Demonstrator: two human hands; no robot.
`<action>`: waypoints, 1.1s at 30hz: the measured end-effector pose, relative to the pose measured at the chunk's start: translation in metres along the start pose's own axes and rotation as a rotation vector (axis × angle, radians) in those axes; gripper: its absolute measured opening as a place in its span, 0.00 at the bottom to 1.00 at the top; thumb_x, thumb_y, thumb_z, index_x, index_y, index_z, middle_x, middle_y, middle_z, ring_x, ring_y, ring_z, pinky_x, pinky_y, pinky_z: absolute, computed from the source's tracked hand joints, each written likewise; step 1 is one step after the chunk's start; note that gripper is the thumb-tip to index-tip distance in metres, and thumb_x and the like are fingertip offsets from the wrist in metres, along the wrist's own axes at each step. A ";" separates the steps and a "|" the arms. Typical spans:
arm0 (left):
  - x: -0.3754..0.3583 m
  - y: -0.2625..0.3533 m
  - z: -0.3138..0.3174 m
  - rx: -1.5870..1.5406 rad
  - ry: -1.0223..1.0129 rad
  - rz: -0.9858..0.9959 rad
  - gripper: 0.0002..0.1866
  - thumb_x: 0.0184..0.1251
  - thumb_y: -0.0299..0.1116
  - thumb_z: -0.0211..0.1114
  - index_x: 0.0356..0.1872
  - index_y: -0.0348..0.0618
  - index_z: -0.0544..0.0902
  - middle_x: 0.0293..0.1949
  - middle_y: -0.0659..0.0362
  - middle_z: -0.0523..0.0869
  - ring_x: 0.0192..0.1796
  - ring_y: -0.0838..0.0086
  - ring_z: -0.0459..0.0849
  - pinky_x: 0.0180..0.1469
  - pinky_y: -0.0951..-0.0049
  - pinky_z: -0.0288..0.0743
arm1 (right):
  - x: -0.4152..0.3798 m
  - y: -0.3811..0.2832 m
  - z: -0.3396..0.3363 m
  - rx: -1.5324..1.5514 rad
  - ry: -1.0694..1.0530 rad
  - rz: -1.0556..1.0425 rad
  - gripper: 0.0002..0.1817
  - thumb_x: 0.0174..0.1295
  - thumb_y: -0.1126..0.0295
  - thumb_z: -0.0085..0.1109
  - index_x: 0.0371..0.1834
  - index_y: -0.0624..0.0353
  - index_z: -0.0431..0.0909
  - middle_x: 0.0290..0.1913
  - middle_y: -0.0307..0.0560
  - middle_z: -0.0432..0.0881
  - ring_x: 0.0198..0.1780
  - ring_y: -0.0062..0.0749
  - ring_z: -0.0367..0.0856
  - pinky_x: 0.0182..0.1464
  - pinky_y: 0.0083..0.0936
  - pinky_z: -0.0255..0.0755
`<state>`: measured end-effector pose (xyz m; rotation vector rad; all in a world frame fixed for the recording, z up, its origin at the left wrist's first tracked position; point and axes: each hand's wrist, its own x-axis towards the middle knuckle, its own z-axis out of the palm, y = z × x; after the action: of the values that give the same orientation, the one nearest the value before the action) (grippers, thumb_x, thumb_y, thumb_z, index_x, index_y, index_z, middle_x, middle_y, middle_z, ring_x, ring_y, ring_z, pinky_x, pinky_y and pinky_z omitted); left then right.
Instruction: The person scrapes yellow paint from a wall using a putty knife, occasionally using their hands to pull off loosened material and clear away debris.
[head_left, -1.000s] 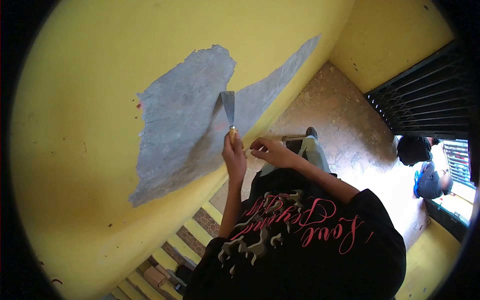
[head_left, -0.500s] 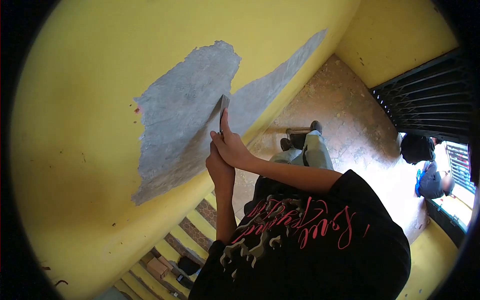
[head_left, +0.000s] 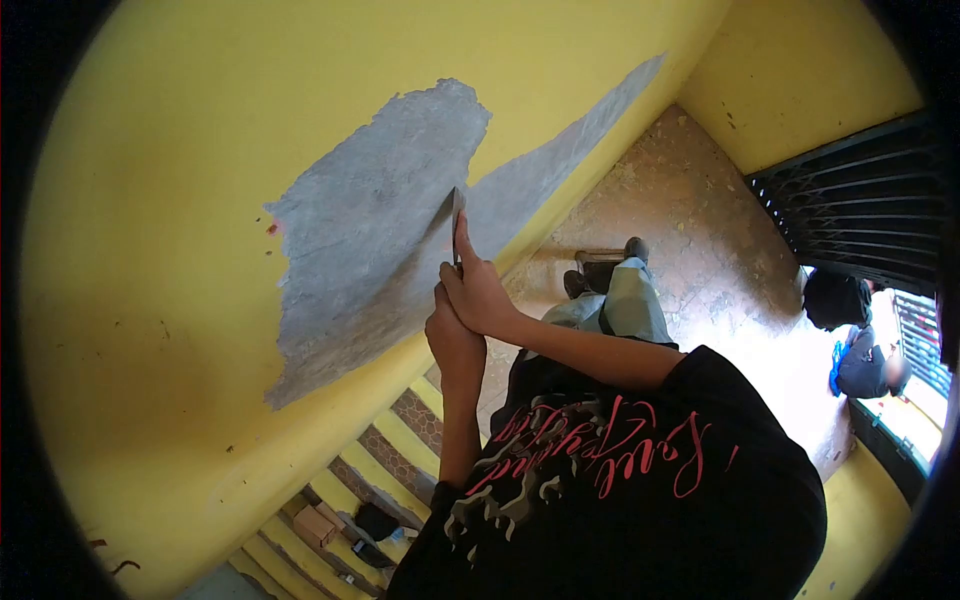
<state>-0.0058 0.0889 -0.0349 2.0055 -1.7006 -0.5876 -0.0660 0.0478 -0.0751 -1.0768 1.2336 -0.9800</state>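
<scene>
A flat metal scraper (head_left: 456, 225) meets the bare grey patch (head_left: 375, 180) on the yellow wall (head_left: 180, 180). My right hand (head_left: 482, 298) is closed on it, with the index finger stretched along the blade and the thumb beside it. Just below, my left hand (head_left: 457, 342) is closed in a fist around the handle end, pressed against my right hand; the handle itself is hidden by the fingers. Ragged paint edges border the patch, and a narrow grey strip runs from it to the upper right.
My legs (head_left: 635, 300) and dark shoes are over the worn floor (head_left: 690, 200). A folding metal gate (head_left: 850, 200) stands at right, with a person (head_left: 862, 365) and a black bag-like item (head_left: 836, 298) near it. Slatted yellow openings (head_left: 385, 450) and a brown box (head_left: 315, 525) lie lower left.
Both hands and the scraper have moved slightly right in the view, and the scraper stands more upright. The view itself has also shifted a little.
</scene>
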 end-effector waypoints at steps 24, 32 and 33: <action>-0.005 0.006 0.013 -0.077 0.022 -0.070 0.14 0.65 0.31 0.59 0.50 0.38 0.76 0.35 0.40 0.84 0.38 0.43 0.84 0.37 0.52 0.74 | 0.002 0.007 -0.006 0.006 0.102 -0.062 0.42 0.60 0.73 0.49 0.75 0.66 0.37 0.22 0.68 0.76 0.25 0.62 0.77 0.34 0.44 0.71; 0.003 0.009 0.019 -0.062 -0.011 -0.009 0.15 0.64 0.31 0.60 0.50 0.37 0.76 0.35 0.38 0.84 0.40 0.42 0.83 0.39 0.51 0.74 | 0.006 0.002 -0.019 -0.094 0.062 -0.095 0.44 0.60 0.72 0.49 0.74 0.70 0.33 0.24 0.71 0.78 0.27 0.67 0.78 0.35 0.52 0.70; -0.004 0.011 0.019 -0.093 -0.001 -0.071 0.15 0.64 0.31 0.60 0.49 0.37 0.76 0.35 0.38 0.84 0.41 0.41 0.83 0.39 0.51 0.73 | 0.006 0.006 -0.020 -0.090 0.064 -0.093 0.44 0.60 0.72 0.49 0.74 0.70 0.33 0.24 0.71 0.78 0.27 0.67 0.78 0.35 0.52 0.70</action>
<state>-0.0262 0.0903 -0.0437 2.0064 -1.5781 -0.6791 -0.0855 0.0418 -0.0826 -1.1899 1.3001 -1.0446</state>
